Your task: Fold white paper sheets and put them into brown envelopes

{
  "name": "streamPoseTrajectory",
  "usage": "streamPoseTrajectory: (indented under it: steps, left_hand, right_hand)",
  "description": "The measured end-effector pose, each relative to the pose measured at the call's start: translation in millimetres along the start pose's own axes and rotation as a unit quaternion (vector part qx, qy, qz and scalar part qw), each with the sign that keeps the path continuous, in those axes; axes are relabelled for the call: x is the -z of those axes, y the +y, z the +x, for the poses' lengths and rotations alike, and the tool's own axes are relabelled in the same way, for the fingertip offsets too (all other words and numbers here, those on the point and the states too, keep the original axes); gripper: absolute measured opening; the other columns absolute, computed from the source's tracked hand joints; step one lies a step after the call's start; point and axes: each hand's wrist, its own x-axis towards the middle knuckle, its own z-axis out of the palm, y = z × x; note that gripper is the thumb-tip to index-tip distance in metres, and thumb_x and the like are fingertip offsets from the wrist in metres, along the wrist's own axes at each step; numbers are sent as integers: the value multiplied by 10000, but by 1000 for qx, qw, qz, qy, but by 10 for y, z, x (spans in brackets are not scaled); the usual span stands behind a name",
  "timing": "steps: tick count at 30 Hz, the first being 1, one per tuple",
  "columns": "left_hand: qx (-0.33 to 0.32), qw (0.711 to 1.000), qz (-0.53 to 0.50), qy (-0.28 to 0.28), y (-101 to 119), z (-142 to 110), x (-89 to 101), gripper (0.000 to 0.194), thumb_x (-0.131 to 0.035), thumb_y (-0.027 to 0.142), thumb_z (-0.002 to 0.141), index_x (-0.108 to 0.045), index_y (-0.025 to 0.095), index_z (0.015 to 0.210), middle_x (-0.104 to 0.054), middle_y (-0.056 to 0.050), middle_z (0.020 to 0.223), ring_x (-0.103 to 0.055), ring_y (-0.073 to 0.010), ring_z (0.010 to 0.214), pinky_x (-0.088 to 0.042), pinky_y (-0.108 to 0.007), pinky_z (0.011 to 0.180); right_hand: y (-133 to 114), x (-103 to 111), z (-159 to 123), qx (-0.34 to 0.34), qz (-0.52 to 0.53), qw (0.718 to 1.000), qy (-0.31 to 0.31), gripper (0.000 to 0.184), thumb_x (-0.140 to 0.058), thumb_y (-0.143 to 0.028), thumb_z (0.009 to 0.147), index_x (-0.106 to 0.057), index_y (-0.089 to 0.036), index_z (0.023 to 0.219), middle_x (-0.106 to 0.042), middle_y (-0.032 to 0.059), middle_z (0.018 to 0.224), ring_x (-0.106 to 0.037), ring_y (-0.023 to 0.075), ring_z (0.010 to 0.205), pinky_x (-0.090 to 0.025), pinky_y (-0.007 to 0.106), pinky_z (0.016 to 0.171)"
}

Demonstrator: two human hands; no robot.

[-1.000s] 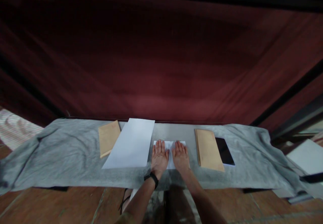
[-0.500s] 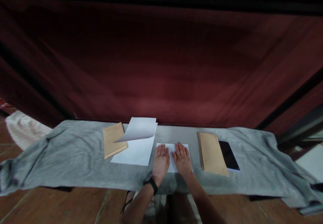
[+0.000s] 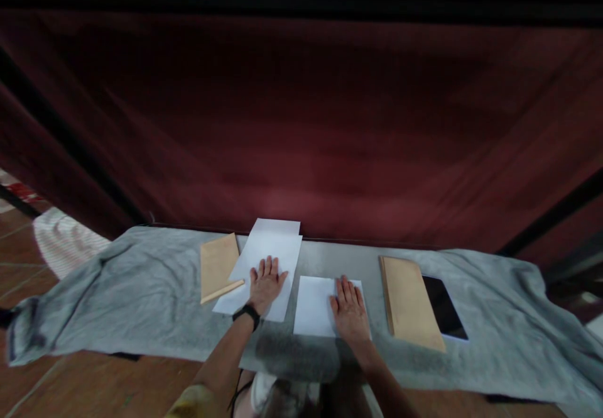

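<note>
My left hand [image 3: 266, 286], with a black band on its wrist, lies flat with fingers spread on the large white sheets [image 3: 279, 248] left of centre. Two of these sheets overlap, one sticking out at the back. My right hand [image 3: 349, 311] rests palm down, fingers stretched out, over the right half of a smaller white paper [image 3: 315, 308], perhaps a folded sheet. Left of the large sheets, and touching them, lies a brown envelope [image 3: 217, 264] with a flap along its front edge. Neither hand grips anything.
To the right sits a stack of brown envelopes [image 3: 412, 298], with a dark-screened phone or tablet [image 3: 444, 308] partly beneath or beside it. A grey cloth [image 3: 151, 305] covers the long, narrow surface. Behind rises a dark red panel [image 3: 320, 141]; tiled floor [image 3: 94, 383] shows in front.
My left hand has moved left from the smaller paper onto the large sheets. The upper sheet's curled front part now lies flat. My right hand stays on the smaller paper.
</note>
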Motion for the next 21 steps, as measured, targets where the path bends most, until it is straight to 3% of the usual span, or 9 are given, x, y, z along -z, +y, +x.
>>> streamPoseTrajectory:
  steps: [4,12,14,17,19,21]
  left_hand:
    - [-20,1000,10,10,-9,-263,12,645,-312,477,1011,-336,114,1543,-303,-177,1601,-289,-328,1488,-227,-570,1181]
    - [-43,998,-1,-42,-130,-835,111,607,-366,433,1009,-403,81,1502,-352,-183,1585,-356,-303,1460,-290,-451,1174]
    - [-45,998,-32,-39,-133,-843,159,541,-397,381,1003,-465,106,1463,-415,-178,1555,-399,-295,1436,-308,-445,1163]
    - [-40,989,-144,-9,-176,-739,239,379,-479,302,968,-640,158,1280,-595,-145,1409,-531,-262,1327,-344,-399,1141]
    - [-23,977,-209,17,-287,-638,295,275,-533,264,935,-705,197,1139,-691,-96,1271,-612,-217,1216,-389,-332,1099]
    - [17,971,-233,49,-508,-552,362,262,-535,232,920,-697,186,1122,-705,-95,1224,-632,-202,1168,-427,-307,1053]
  right_hand:
    - [-8,24,30,-6,3,1000,-9,570,-300,-406,1039,-406,-107,1512,-401,174,1557,-394,287,1440,-256,488,1196]
    - [-61,67,65,-33,49,998,-7,535,-290,-339,1030,-451,-102,1481,-423,179,1547,-394,303,1433,-267,523,1179]
    - [-253,148,187,-31,77,997,-11,519,-279,-273,1019,-443,-122,1487,-417,155,1558,-391,277,1437,-281,500,1177]
    - [-732,259,433,45,140,988,-55,517,-336,-282,1013,-408,-185,1516,-370,90,1595,-361,233,1456,-293,436,1186]
    - [-1082,275,565,96,164,977,-96,520,-362,-301,1017,-387,-210,1529,-325,66,1618,-353,225,1461,-288,414,1190]
    - [-1363,236,628,120,165,969,-139,517,-377,-341,1027,-380,-233,1532,-296,58,1628,-341,226,1469,-258,430,1204]
